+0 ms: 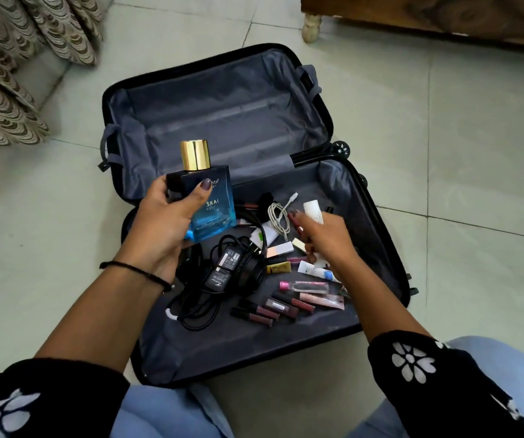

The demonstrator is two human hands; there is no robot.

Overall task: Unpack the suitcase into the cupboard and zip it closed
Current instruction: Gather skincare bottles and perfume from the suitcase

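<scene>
1. L hand (163, 222) is raised over the suitcase's (223, 115) near-left edge, thumb & fingers wrapped round a blue perfume bottle (210, 210), gold cap up.
2. R hand (327, 238) is low over the suitcase's near half, fingers curled, gripping a white tube (313, 210).
3. Suitcase lies open flat on the floor; far half shows bare grey lining.
4. Near half holds a black charger (226, 267) w/ cord, white cable (278, 218), lip glosses (273, 306).

The left hand (163, 222) hides part of the brand name on the perfume bottle (215, 213), and the right hand (325, 240) covers the lower end of the white tube (312, 209). Print on the power adapter (226, 263) is too small to read; the top edge cuts off the wooden furniture (428, 17).
</scene>
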